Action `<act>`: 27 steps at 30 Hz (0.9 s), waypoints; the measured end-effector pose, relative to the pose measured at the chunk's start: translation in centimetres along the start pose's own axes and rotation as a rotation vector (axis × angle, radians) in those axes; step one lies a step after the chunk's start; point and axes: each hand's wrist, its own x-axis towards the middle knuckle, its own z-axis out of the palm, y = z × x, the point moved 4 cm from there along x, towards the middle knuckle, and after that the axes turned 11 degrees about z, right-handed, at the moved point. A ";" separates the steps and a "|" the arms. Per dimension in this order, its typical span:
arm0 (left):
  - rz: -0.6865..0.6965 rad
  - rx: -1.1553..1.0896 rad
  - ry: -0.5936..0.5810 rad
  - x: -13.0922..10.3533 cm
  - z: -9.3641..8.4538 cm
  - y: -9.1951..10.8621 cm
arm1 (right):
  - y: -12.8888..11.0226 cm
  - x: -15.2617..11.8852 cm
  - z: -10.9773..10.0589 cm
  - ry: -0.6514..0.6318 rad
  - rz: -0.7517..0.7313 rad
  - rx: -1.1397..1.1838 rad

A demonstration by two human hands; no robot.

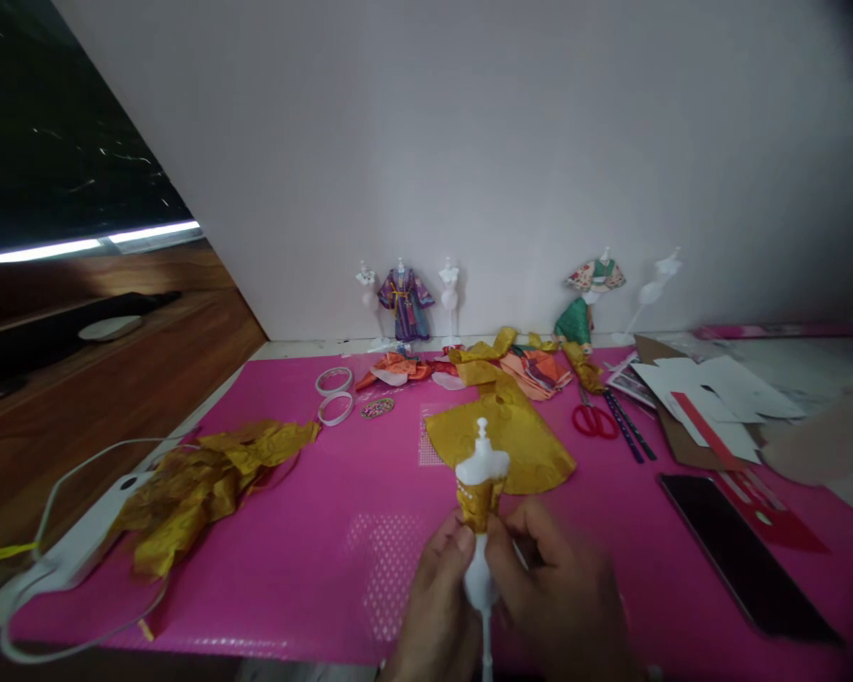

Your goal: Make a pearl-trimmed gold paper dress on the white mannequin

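A small white mannequin (pixel 479 568) stands upright at the lower middle, with a gold bodice (pixel 476 502) wrapped round its chest. My left hand (pixel 437 592) pinches the bodice's lower edge at the waist from the left. From the right, the thumb and fingers of my right hand (pixel 551 578) close on the same edge. Behind the mannequin's head a gold fabric piece (pixel 518 440) lies spread flat. The mannequin's thin stand runs down between my hands and out of view.
Crumpled gold fabric (pixel 206 483) and a white power strip (pixel 92 535) lie left. Red scissors (pixel 595 421), papers (pixel 711 398) and a black phone (pixel 746 559) are right. Dressed mannequins, one in a purple robe (pixel 404 303), stand along the wall. Tape rolls (pixel 335 409) lie on the pink mat (pixel 291 568).
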 end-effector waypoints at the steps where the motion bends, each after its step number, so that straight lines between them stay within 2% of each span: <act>1: 0.010 0.003 0.013 0.0 -0.1 0.0 | 0.0 0.0 0.0 0.002 -0.007 0.000; 3: 0.019 0.001 0.033 0.1 -0.1 0.1 | 0.0 -0.1 0.0 -0.028 0.005 0.008; 6: 0.009 -0.014 0.034 0.3 0.0 0.3 | 0.0 -0.3 -0.1 -0.095 0.100 0.066; 9: 0.003 -0.008 0.028 0.3 0.1 0.4 | -0.1 -0.3 -0.6 -0.071 0.165 0.100; 15: 0.009 0.010 -0.033 0.1 0.4 0.3 | 0.0 0.1 -0.3 -0.059 0.129 0.138; 21: 0.032 0.017 -0.038 0.0 0.2 0.3 | -0.2 0.1 -0.3 -0.036 0.049 0.140; 27: 0.065 0.047 -0.072 0.0 -0.2 0.3 | -0.2 0.3 -0.1 -0.034 0.091 0.139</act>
